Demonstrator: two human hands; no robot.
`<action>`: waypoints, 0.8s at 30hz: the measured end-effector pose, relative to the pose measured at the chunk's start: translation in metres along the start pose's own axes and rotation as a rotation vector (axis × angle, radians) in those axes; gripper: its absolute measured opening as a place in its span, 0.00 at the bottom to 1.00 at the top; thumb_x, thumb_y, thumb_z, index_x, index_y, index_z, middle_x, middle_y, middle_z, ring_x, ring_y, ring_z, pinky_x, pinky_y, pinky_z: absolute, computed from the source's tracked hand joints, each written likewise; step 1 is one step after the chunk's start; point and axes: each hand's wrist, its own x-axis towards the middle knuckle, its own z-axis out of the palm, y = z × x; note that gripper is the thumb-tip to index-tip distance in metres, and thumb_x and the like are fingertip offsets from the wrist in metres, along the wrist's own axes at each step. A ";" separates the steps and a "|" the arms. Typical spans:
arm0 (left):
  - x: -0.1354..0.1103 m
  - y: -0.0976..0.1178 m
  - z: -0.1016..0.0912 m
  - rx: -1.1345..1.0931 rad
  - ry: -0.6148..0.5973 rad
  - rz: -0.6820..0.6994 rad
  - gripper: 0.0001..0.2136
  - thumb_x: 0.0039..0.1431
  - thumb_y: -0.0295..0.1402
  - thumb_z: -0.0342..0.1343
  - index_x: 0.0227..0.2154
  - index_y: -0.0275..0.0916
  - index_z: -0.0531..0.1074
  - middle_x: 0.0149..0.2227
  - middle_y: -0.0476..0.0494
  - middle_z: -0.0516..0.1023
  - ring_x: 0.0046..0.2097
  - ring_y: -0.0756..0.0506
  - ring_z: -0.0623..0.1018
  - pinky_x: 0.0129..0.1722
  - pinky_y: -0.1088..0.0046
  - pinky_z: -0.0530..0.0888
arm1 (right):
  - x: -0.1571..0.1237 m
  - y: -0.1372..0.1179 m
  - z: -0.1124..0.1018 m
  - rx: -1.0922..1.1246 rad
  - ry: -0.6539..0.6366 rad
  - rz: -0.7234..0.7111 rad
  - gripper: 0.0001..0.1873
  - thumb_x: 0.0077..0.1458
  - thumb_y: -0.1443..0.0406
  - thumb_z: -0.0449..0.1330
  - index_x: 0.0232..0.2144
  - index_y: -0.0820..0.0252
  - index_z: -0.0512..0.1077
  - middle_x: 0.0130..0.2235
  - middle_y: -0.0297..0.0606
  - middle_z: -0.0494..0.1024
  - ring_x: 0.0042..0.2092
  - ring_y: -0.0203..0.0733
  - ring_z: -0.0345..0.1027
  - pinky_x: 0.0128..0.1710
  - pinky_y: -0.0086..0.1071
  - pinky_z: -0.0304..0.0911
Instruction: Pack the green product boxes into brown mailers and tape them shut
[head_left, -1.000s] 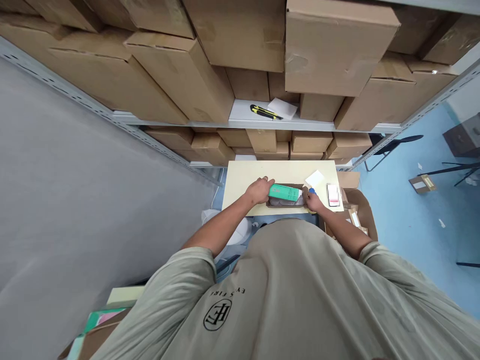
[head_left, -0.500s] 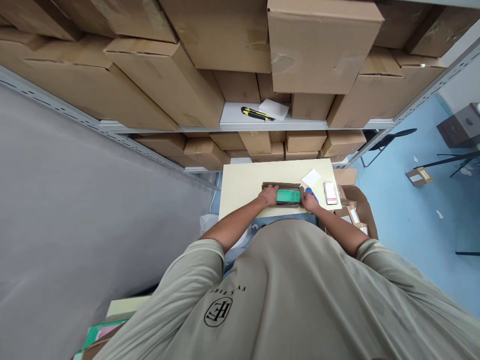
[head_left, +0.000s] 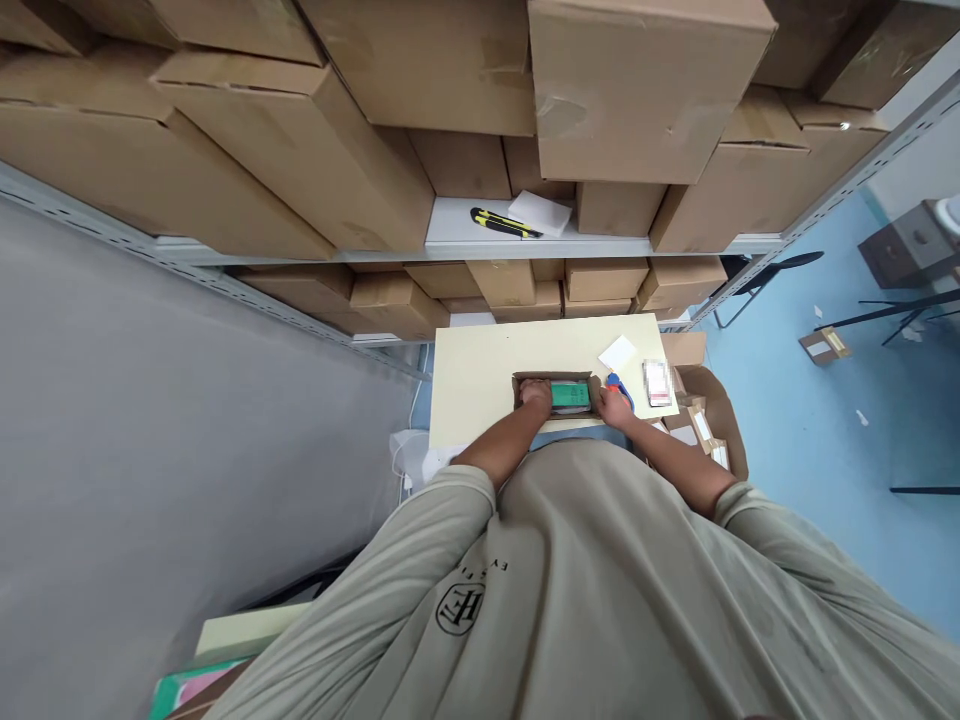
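Note:
An open cardboard box [head_left: 516, 396] sits at the front of the cream table, with a green box [head_left: 570, 395] lying inside it. My left hand [head_left: 535, 394] reaches into the carton's left end, its fingers closed at the green box's left end; the fingertips are partly hidden. At the opposite end, my right hand [head_left: 615, 408] is closed on the carton's right wall. A blue tool with an orange part [head_left: 619, 388] shows right beside that hand; whether the fingers also touch it, I cannot tell.
On the table [head_left: 472, 375] lie a white paper [head_left: 617, 352] and a small pale packet [head_left: 658, 383]. A large carton of small boxes [head_left: 724, 410] stands to the right. Ahead, a shelf [head_left: 465, 230] holds cardboard boxes and a yellow-black utility knife [head_left: 504, 223]. A grey wall closes the left.
My left hand has moved from the carton's left edge down into it, and the green box sits lower inside. My right hand stays at the right end. The view shifted slightly.

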 end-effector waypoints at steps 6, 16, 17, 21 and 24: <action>0.002 -0.006 0.001 0.105 -0.010 -0.021 0.24 0.73 0.33 0.60 0.67 0.29 0.74 0.61 0.14 0.81 0.67 0.26 0.79 0.66 0.41 0.74 | 0.001 0.001 0.004 0.045 -0.012 0.017 0.07 0.72 0.71 0.58 0.42 0.57 0.75 0.38 0.37 0.82 0.39 0.41 0.70 0.40 0.30 0.61; -0.019 -0.008 -0.056 0.069 -0.012 0.180 0.31 0.64 0.41 0.73 0.67 0.40 0.76 0.59 0.27 0.85 0.62 0.29 0.83 0.64 0.52 0.77 | 0.009 -0.001 -0.001 0.237 -0.066 0.125 0.07 0.74 0.67 0.56 0.47 0.58 0.75 0.39 0.40 0.84 0.36 0.44 0.81 0.41 0.34 0.74; -0.027 -0.016 -0.065 0.037 0.025 0.209 0.31 0.65 0.44 0.72 0.68 0.42 0.75 0.61 0.29 0.84 0.62 0.30 0.83 0.65 0.54 0.77 | 0.009 -0.002 -0.001 0.271 -0.071 0.133 0.07 0.74 0.67 0.56 0.48 0.58 0.75 0.40 0.41 0.84 0.36 0.43 0.82 0.40 0.33 0.75; -0.070 -0.059 -0.079 -0.260 0.347 0.254 0.23 0.74 0.47 0.61 0.66 0.44 0.76 0.63 0.37 0.82 0.65 0.36 0.80 0.68 0.61 0.74 | 0.006 -0.003 -0.003 0.305 -0.050 0.127 0.07 0.75 0.67 0.56 0.49 0.58 0.74 0.45 0.41 0.86 0.39 0.43 0.83 0.41 0.31 0.74; -0.098 -0.088 -0.067 -0.468 0.513 0.073 0.20 0.75 0.47 0.59 0.61 0.42 0.78 0.58 0.38 0.85 0.59 0.39 0.83 0.65 0.63 0.76 | 0.002 -0.004 -0.003 0.267 0.007 0.105 0.06 0.73 0.66 0.60 0.49 0.57 0.75 0.46 0.41 0.87 0.44 0.44 0.83 0.44 0.30 0.73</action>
